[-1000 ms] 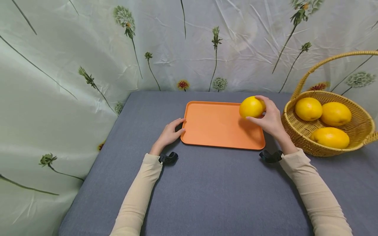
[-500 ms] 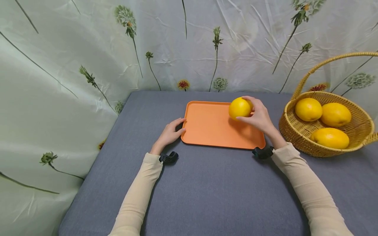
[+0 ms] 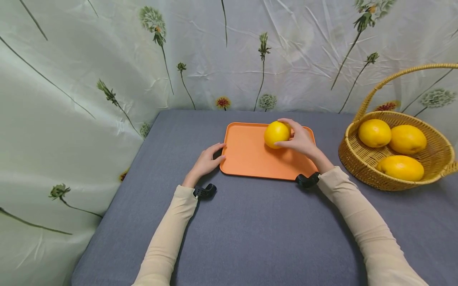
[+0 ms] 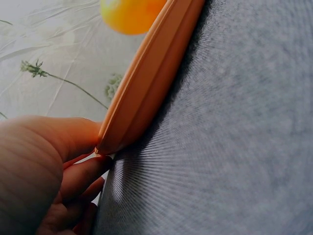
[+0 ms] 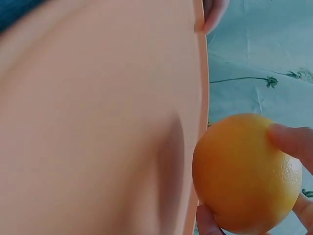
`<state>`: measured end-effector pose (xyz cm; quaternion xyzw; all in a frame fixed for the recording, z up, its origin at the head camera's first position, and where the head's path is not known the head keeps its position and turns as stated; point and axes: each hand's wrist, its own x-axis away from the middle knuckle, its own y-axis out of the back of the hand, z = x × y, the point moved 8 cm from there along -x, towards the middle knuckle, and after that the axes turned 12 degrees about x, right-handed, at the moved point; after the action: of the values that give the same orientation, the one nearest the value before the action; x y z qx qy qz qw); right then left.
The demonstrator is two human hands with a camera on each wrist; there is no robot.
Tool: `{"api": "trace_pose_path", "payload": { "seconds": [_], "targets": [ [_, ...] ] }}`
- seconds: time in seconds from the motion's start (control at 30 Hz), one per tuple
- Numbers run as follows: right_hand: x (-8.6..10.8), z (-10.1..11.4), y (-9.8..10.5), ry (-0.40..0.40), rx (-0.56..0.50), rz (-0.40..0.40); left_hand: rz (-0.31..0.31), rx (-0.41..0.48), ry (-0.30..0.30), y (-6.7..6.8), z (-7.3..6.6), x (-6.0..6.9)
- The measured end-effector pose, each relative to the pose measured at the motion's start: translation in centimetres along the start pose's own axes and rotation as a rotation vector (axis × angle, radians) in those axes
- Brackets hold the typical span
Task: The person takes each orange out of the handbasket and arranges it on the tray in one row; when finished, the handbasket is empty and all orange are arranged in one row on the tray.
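Observation:
In the head view, my right hand [image 3: 298,139] grips a yellow lemon [image 3: 277,134] over the orange tray [image 3: 247,162]. Seen from the right wrist, the thumb and fingertips lie round the lemon [image 5: 244,176], and a shadow falls on the tray beside it. My left hand [image 3: 204,162] rests at the tray's left edge, thumb and forefinger spread apart and touching the rim. From the left wrist, its thumb [image 4: 73,137] meets the tray's rim [image 4: 142,78], while the other fingers bend beside the table surface; their grip on the tray is partly hidden.
At the right stands a wicker basket [image 3: 352,163] with a tall arched handle [image 3: 372,93], holding three yellow lemons. Grey-blue cloth [image 3: 261,230] covers the table. A pale curtain [image 3: 207,51] with dandelion prints hangs behind and to the left.
My right hand has carried the lemon leftward across the tray, from its right end toward the middle, and slightly lower in the head view. The left hand has stayed at the tray's edge.

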<state>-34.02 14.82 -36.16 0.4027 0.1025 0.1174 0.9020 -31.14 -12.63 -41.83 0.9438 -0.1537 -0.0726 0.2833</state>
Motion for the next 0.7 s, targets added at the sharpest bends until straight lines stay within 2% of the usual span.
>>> {"api": "trace_pose_path", "payload": {
  "seconds": [0.33,0.7],
  "targets": [
    [-1.0,0.7,-1.8,0.027,-0.018,0.059,-0.005,0.007,-0.006,-0.2,-0.1,0.2],
    [-2.6,2.3,-3.6,0.037,-0.065,0.073,0.003,0.017,-0.005,0.0,0.0,0.1]
  ]
}}
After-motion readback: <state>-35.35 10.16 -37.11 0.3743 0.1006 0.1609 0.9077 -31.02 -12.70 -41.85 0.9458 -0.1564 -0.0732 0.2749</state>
